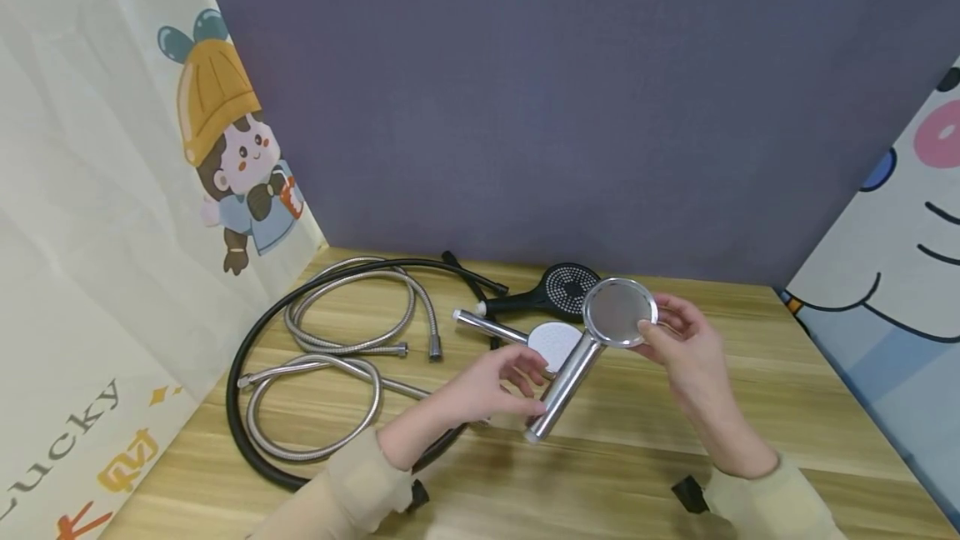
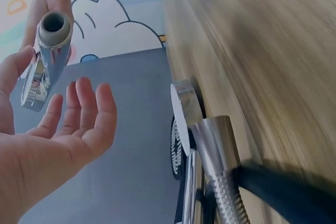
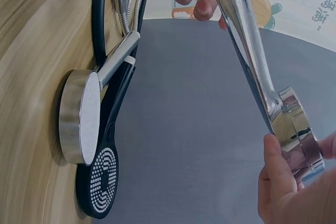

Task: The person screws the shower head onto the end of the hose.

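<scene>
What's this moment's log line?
right hand: holds chrome shower head | left hand: by handle, contact unclear | table: black shower head, white-faced shower head, hoses

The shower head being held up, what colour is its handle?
The handle is shiny silver; the right wrist view shows it best.

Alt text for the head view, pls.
A person's right hand holds a chrome shower head by its round end above a wood-grain table, the left hand beside its handle. Beyond it lie a white-faced shower head and a black one; at left, looped metal hoses and a black hose.
</scene>
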Motion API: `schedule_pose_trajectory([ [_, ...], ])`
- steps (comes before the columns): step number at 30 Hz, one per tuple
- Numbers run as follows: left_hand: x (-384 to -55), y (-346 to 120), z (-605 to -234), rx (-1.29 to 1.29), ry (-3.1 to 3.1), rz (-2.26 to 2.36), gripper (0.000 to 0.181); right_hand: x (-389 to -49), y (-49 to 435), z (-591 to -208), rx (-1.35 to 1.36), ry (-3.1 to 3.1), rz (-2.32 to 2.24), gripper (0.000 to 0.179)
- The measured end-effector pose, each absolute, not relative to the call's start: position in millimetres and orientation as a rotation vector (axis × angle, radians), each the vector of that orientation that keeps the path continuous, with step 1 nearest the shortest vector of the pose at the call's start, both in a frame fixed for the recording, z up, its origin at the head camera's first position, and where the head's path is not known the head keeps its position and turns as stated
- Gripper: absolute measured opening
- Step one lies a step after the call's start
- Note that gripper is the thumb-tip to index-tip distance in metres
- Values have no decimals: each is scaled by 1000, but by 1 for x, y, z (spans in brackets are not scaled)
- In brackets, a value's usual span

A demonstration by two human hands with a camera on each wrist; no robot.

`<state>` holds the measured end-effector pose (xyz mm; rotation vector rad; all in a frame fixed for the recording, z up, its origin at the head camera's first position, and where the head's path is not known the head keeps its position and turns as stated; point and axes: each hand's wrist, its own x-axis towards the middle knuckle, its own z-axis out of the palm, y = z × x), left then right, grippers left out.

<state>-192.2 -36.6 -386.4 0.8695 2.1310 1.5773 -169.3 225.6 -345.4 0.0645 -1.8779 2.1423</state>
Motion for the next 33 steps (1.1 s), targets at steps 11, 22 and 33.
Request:
schedule_pose_trajectory([
  [11, -197, -24, -395, 718, 1750, 1688, 60, -173, 223, -346, 49, -1920, 2147, 31],
  [22, -198, -20, -400, 704, 1758, 1706, 68, -178, 220, -346, 121, -1893, 2147, 31],
  [33, -194, -20, -403, 653, 1708, 1790, 72, -179, 218, -350, 276, -1891, 2135, 34],
])
